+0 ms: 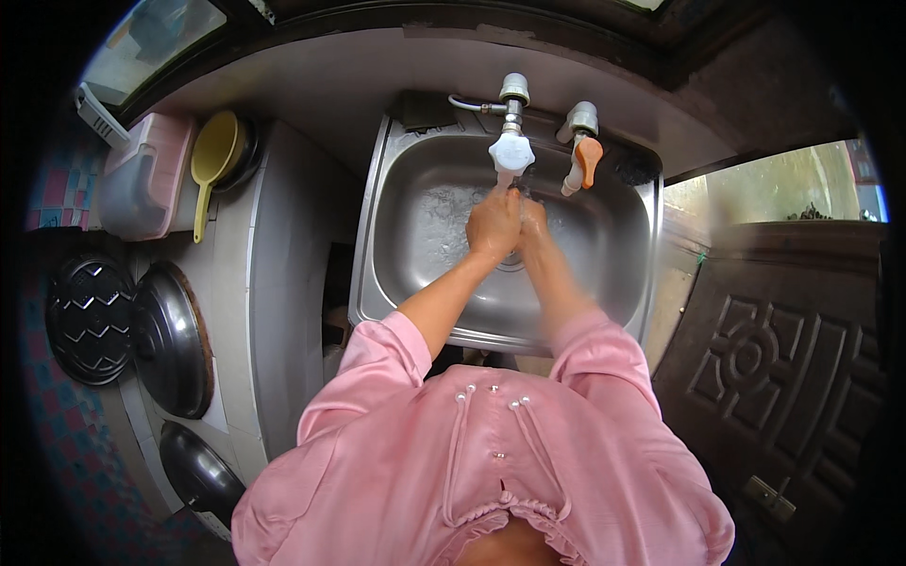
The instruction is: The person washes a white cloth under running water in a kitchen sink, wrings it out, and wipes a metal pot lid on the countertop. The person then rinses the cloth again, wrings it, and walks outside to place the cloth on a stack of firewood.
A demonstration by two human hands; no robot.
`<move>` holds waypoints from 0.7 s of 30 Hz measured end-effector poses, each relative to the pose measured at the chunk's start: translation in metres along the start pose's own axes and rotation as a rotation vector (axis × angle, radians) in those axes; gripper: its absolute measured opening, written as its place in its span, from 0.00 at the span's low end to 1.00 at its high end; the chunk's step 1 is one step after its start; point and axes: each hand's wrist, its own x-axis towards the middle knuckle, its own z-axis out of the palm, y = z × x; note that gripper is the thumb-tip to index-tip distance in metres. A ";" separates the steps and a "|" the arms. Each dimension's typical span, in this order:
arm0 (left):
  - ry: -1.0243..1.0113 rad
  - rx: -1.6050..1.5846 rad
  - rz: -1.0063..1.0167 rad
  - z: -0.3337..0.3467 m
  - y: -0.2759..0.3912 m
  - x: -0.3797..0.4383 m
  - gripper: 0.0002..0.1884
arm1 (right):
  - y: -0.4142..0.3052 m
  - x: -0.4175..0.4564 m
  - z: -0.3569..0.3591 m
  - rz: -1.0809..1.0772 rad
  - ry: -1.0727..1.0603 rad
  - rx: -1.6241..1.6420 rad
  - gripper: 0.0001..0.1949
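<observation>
My left hand (493, 225) and my right hand (532, 216) are pressed together over a stainless steel sink (425, 276). Both are wet, with the fingers pointing away from me. A stream of water falls on them from a tap with a white knob (511, 153), just beyond the fingertips. The left hand covers part of the right, so the palms and most fingers are hidden. Whether anything lies between them cannot be seen. Behind my wrists, the drain (511, 263) shows in part. To the right of the running tap is a second tap with an orange lever (589, 159).
On the tiled counter (237, 283) at left stand a pink and clear plastic container (141, 184), a yellow dipper (214, 148) and metal lids (173, 339). A dark scouring pad (637, 170) sits at the sink's back right corner. A carved wooden door (771, 339) is at right.
</observation>
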 end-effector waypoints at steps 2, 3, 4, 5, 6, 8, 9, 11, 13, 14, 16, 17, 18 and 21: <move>0.017 -0.040 -0.040 -0.003 -0.029 0.025 0.19 | 0.007 -0.004 -0.011 0.075 -0.157 -0.172 0.10; 0.026 -0.064 -0.060 -0.011 -0.035 0.038 0.19 | 0.007 -0.011 -0.013 0.111 -0.235 -0.262 0.10; -0.015 -0.140 -0.261 -0.014 -0.038 0.045 0.19 | 0.006 -0.027 -0.002 0.077 -0.196 -0.283 0.10; 0.013 -0.123 -0.203 -0.007 -0.036 0.038 0.19 | 0.008 -0.016 -0.007 -0.019 -0.122 -0.318 0.09; 0.027 -0.103 -0.131 -0.001 -0.019 0.023 0.19 | 0.009 0.003 -0.014 -0.127 -0.039 -0.338 0.09; -0.006 -0.064 -0.052 0.011 -0.008 0.007 0.18 | 0.001 0.021 -0.014 -0.005 0.081 0.043 0.09; -0.019 -0.046 -0.035 0.010 -0.020 0.015 0.18 | 0.000 0.009 -0.007 -0.006 -0.003 -0.069 0.09; -0.036 -0.025 -0.011 0.009 -0.062 0.045 0.18 | -0.001 -0.032 0.005 -0.008 -0.174 -0.311 0.09; 0.027 -0.465 -0.366 0.005 -0.068 0.059 0.18 | -0.006 -0.029 0.000 0.002 -0.188 -0.374 0.14; -0.063 -0.714 -0.544 -0.007 -0.053 0.058 0.18 | -0.011 -0.031 0.003 -0.047 -0.097 -0.355 0.16; -0.164 -1.089 -0.721 -0.033 -0.023 0.045 0.17 | -0.020 -0.029 0.001 -0.017 -0.037 -0.382 0.22; -0.132 -1.081 -0.651 -0.032 -0.020 0.039 0.17 | -0.018 -0.025 -0.004 0.034 -0.131 -0.297 0.23; -0.095 -1.075 -0.581 -0.028 -0.018 0.033 0.17 | -0.017 -0.026 -0.004 0.086 -0.226 -0.216 0.23; -0.150 -0.533 -0.251 -0.034 0.014 -0.001 0.14 | 0.003 0.017 -0.028 0.067 -0.314 -0.068 0.22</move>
